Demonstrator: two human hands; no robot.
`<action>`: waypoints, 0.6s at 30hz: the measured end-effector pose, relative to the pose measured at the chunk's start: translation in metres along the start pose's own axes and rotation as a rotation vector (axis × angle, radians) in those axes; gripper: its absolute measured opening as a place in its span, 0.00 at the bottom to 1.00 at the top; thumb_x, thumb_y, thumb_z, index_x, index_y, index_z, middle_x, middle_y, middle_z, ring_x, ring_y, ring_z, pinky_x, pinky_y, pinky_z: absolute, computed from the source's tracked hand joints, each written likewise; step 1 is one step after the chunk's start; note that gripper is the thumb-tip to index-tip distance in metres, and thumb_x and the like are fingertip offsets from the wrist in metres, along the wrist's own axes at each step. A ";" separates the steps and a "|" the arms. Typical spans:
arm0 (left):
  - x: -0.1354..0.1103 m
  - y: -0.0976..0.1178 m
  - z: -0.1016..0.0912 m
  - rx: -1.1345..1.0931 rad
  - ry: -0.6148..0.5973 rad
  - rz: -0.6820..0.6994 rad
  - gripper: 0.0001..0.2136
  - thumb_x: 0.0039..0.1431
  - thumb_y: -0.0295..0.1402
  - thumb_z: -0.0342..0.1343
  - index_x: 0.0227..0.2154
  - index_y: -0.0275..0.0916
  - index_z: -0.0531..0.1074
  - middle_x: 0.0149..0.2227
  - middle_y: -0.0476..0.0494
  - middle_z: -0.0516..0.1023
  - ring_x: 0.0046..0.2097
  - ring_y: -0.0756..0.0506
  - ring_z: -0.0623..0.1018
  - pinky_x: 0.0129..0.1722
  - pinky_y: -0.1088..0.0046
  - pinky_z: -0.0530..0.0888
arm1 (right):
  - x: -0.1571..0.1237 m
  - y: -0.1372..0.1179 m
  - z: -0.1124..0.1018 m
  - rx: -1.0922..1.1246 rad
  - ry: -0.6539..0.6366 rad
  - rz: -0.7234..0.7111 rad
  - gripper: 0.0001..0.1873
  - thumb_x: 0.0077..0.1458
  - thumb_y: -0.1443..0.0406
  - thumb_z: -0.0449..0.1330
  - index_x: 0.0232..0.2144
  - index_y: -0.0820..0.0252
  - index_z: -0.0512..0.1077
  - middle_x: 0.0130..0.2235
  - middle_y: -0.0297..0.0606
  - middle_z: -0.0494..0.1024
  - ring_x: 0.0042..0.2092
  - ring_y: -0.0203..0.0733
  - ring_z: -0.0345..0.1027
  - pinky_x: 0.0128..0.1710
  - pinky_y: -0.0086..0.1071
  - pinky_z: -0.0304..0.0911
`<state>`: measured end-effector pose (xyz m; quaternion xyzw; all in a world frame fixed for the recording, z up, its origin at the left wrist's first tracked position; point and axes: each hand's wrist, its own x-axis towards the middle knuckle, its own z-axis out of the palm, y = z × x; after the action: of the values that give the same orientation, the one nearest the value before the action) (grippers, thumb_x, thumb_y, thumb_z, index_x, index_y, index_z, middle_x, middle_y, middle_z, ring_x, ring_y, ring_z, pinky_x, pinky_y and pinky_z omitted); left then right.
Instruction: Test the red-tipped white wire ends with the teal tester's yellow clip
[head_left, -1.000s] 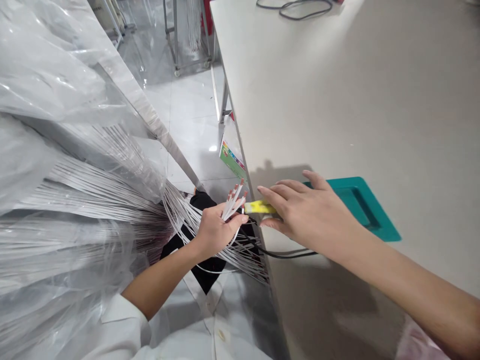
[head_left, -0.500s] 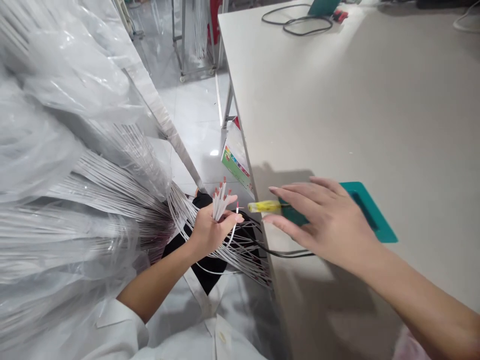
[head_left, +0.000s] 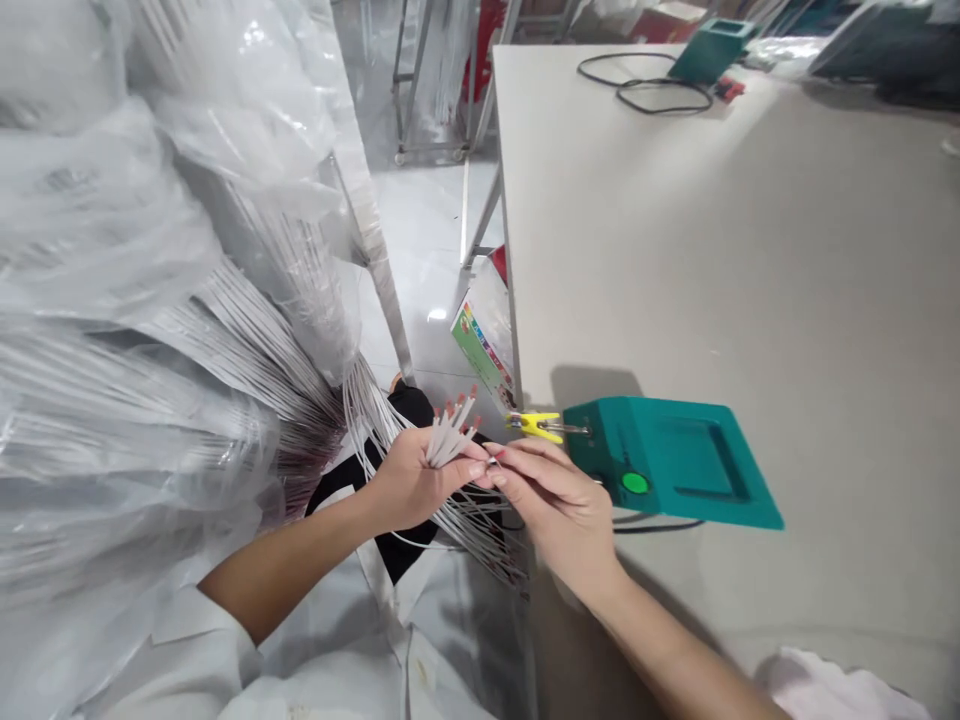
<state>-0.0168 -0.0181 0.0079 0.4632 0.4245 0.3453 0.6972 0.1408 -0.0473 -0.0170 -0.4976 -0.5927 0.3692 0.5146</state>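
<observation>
My left hand (head_left: 409,487) is closed around a bundle of white wires (head_left: 448,440) whose red-tipped ends stick up above the fingers. Fingertip to fingertip with it, my right hand (head_left: 566,510) pinches the end of a single white wire (head_left: 493,461) with a bit of red. Just above the right fingers is a yellow clip (head_left: 536,426) on a metal rod. The rod comes out of a teal device (head_left: 675,455) on the table, which has a round green button (head_left: 634,483). More white wires (head_left: 480,530) hang below the hands.
Plastic-wrapped bundles of long white wires (head_left: 225,330) fill the left side beside a wrapped rack bar (head_left: 375,250). The pale table (head_left: 675,250) has its left edge near my hands. A second teal device (head_left: 709,52) with a looped black cable (head_left: 664,108) stands at the back.
My right hand has moved left and down from over the teal device to the left hand and closed on the wire end. The device and its green button now show.
</observation>
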 end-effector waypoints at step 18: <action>-0.010 -0.009 -0.010 0.269 0.024 -0.128 0.07 0.46 0.32 0.59 0.26 0.34 0.77 0.25 0.45 0.77 0.28 0.49 0.74 0.29 0.75 0.68 | 0.018 -0.009 -0.026 0.456 0.050 0.289 0.08 0.50 0.58 0.61 0.32 0.51 0.77 0.33 0.36 0.75 0.19 0.27 0.55 0.16 0.28 0.52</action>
<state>-0.0292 -0.0262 -0.0005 0.5201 0.5040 0.2456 0.6443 0.1646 -0.0341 0.0015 -0.4572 -0.4039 0.5505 0.5699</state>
